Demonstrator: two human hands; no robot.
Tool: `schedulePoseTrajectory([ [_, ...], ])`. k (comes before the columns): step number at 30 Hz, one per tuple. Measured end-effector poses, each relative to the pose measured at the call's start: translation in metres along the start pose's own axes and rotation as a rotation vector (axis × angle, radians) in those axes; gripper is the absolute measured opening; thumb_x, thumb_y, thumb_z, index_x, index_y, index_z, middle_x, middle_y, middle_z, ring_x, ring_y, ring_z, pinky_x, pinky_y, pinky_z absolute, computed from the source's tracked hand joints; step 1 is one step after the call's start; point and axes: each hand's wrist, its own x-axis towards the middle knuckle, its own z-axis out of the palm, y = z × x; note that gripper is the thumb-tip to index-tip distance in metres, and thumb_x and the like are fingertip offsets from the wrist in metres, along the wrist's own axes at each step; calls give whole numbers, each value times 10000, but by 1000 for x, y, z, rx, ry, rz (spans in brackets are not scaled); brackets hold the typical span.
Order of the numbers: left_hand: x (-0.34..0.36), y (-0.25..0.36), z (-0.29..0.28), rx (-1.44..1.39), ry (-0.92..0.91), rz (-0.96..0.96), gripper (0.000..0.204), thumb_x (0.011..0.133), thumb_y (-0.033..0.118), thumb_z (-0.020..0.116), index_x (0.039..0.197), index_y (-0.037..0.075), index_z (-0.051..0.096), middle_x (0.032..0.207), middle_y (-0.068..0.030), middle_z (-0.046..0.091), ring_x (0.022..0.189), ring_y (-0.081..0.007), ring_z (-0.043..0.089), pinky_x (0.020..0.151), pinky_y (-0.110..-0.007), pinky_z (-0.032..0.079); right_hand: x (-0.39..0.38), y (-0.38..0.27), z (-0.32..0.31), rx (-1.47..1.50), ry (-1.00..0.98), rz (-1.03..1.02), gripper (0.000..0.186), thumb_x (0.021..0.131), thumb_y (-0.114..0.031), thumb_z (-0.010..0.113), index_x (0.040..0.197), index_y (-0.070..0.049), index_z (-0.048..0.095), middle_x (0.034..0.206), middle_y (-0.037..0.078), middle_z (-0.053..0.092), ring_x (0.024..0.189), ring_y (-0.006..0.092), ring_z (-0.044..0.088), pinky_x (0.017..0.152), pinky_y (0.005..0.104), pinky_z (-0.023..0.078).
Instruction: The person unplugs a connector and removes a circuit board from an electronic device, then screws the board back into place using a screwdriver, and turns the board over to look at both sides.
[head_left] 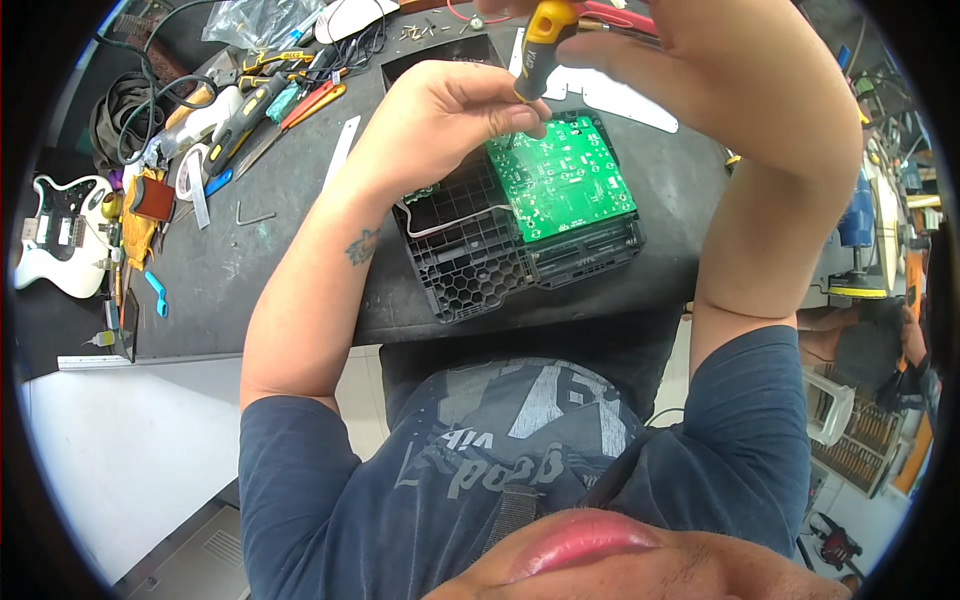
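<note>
A green circuit board (570,185) sits in an open black plastic casing (460,275) with honeycomb openings and a pale cable along its middle. My right hand (660,70), raised at the top right, grips the yellow-and-black handle of a screwdriver (540,50), held upright over the board's upper left part. My left hand (460,115) is closed round the lower end of the screwdriver, fingertips just over the board's edge; the tool's tip is mostly hidden by them. A white cut sheet (640,105) lies behind the casing.
The dark worktop (300,300) holds scattered hand tools (250,120) at left, a white guitar body (60,240), a hex key (255,216) and a small blue tool (158,293). A blue power tool (855,220) and part of another person (830,345) are at right.
</note>
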Motion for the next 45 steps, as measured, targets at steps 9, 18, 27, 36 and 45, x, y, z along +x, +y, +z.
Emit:
schedulePoseTrajectory([
  [9, 0, 3, -2, 73, 64, -76, 158, 938, 126, 764, 1013, -12, 768, 923, -48, 784, 917, -93, 707, 866, -270, 543, 9, -28, -18, -260, -364, 255, 183, 854, -145, 745, 747, -29, 652, 939, 141, 675, 862, 335, 669, 695, 391, 517],
  [18, 0, 0, -5, -43, 54, 15, 178, 922, 102, 776, 1071, 6, 766, 962, -62, 788, 932, -116, 726, 904, -284, 555, 12, -38, -11, -284, -112, 250, 220, 860, -221, 760, 849, -33, 648, 790, 146, 634, 806, 327, 657, 693, 394, 509],
  [27, 0, 7, -3, -68, 63, -3, 201, 916, 101, 793, 1083, -5, 759, 985, -51, 774, 944, -120, 719, 872, -274, 568, 3, -28, -14, -184, -82, 163, 85, 833, -85, 707, 860, -16, 667, 859, 151, 638, 866, 339, 647, 730, 398, 517],
  [36, 0, 5, -4, -50, 130, -36, 258, 828, 66, 855, 1062, 17, 758, 934, -35, 774, 875, -95, 703, 839, -285, 560, 1, -1, 9, -132, 70, 186, 186, 881, -185, 684, 954, -17, 653, 718, 142, 619, 726, 355, 632, 692, 427, 514],
  [45, -1, 4, -8, -16, 40, 0, 230, 910, 99, 793, 1110, -5, 745, 1015, -47, 771, 968, -105, 711, 908, -275, 560, -2, -2, -6, 51, 57, -90, 140, 766, 20, 674, 886, -46, 640, 903, 121, 616, 792, 327, 625, 680, 405, 510],
])
